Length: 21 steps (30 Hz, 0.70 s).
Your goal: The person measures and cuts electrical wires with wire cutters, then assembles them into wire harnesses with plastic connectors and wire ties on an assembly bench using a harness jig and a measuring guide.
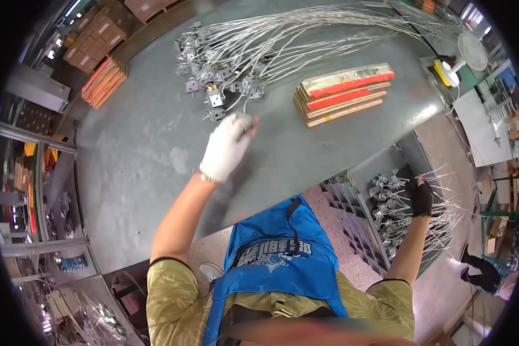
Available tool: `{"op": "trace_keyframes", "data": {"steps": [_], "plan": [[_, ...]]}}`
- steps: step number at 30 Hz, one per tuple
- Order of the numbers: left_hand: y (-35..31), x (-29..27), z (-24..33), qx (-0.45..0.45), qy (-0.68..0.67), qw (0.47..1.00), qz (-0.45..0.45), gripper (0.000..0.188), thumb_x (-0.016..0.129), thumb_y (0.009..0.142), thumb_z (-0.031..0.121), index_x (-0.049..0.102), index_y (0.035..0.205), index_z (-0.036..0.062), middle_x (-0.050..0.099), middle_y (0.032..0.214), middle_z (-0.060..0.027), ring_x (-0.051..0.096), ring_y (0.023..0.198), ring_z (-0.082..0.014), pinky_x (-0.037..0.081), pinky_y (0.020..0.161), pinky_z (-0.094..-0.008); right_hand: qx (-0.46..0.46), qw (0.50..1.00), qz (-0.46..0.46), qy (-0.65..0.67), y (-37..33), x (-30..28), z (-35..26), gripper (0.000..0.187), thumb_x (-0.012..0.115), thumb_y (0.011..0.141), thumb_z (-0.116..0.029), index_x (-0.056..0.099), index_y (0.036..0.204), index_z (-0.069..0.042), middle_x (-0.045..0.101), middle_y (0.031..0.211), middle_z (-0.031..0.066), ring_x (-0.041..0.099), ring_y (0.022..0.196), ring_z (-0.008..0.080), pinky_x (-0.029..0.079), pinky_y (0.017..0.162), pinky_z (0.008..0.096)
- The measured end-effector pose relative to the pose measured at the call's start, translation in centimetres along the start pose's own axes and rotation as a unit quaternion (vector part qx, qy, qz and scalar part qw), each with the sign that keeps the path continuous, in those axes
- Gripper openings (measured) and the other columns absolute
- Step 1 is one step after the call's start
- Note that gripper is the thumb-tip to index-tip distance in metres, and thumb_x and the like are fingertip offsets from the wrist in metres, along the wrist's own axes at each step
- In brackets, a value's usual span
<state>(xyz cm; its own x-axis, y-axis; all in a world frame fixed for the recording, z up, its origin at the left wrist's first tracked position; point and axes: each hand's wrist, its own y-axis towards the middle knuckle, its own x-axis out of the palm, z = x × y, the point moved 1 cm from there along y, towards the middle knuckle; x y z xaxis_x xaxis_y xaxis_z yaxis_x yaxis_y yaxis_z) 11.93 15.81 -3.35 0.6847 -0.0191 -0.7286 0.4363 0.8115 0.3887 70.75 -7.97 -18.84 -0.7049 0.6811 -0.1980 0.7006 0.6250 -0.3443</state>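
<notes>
My left hand (229,147), in a white glove, is over the grey table (155,161), just below a heap of small metal box-like parts (213,95) with long white cables (305,26). Its fingers are curled together, and a cable from the heap runs down close to the fingertips; what they hold is hidden. Off to the right, my right hand (419,199) wears a dark glove and reaches into a bin (370,222) of similar metal parts (386,193) with white cables (444,207). Its fingers are bent among the cables, and their grip is partly hidden.
A stack of wooden boards with red edges (343,92) lies on the table, right of the heap. A white fan (472,55) stands at the table's far right. Cardboard boxes (98,37) and more orange-edged boards (104,82) are at the far left. Shelving (37,248) lines the left.
</notes>
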Motion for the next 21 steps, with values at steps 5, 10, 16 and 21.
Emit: {"op": "trace_keyframes", "data": {"steps": [5, 10, 16, 21], "plan": [[9.4, 2.4, -3.2, 0.049, 0.025, 0.990, 0.128, 0.019, 0.065, 0.093, 0.013, 0.070, 0.111, 0.0095, 0.068, 0.103, -0.0156, 0.066, 0.098, -0.0357, 0.053, 0.086, -0.0433, 0.003, 0.997, -0.024, 0.074, -3.4, 4.3, -2.6, 0.040, 0.058, 0.105, -0.025, 0.060, 0.135, 0.001, 0.070, 0.112, 0.0106, 0.071, 0.087, 0.0210, 0.060, 0.073, 0.0330], [17.7, 6.1, -6.5, -0.040, 0.115, 0.992, -0.021, 0.032, 0.067, 0.090, 0.024, 0.070, 0.114, 0.0028, 0.071, 0.111, -0.0204, 0.067, 0.103, -0.0396, 0.054, 0.090, -0.0443, -0.020, 0.996, -0.076, 0.052, -7.6, 7.9, -6.2, 0.038, 0.061, 0.103, -0.024, 0.062, 0.133, 0.000, 0.072, 0.110, 0.0109, 0.071, 0.085, 0.0180, 0.060, 0.072, 0.0308], [19.4, 5.9, -5.8, -0.103, -0.005, 0.948, -0.300, 0.044, 0.070, 0.085, 0.027, 0.069, 0.119, -0.0008, 0.073, 0.097, -0.0185, 0.073, 0.086, -0.0270, 0.057, 0.077, -0.0377, -0.020, 0.995, -0.087, 0.052, -10.4, 11.0, -8.7, 0.035, 0.063, 0.101, -0.022, 0.064, 0.130, -0.001, 0.073, 0.104, 0.0103, 0.072, 0.081, 0.0169, 0.059, 0.071, 0.0306], [9.4, -0.2, -3.8, -0.288, -0.427, 0.809, -0.284, 0.037, 0.064, 0.092, 0.014, 0.060, 0.125, -0.0020, 0.067, 0.089, -0.0039, 0.064, 0.067, -0.0133, 0.051, 0.058, -0.0283, -0.032, 0.986, -0.155, 0.055, -12.6, 16.0, -11.2, 0.035, 0.064, 0.101, -0.021, 0.064, 0.129, -0.001, 0.073, 0.105, 0.0113, 0.072, 0.082, 0.0184, 0.058, 0.072, 0.0319]]}}
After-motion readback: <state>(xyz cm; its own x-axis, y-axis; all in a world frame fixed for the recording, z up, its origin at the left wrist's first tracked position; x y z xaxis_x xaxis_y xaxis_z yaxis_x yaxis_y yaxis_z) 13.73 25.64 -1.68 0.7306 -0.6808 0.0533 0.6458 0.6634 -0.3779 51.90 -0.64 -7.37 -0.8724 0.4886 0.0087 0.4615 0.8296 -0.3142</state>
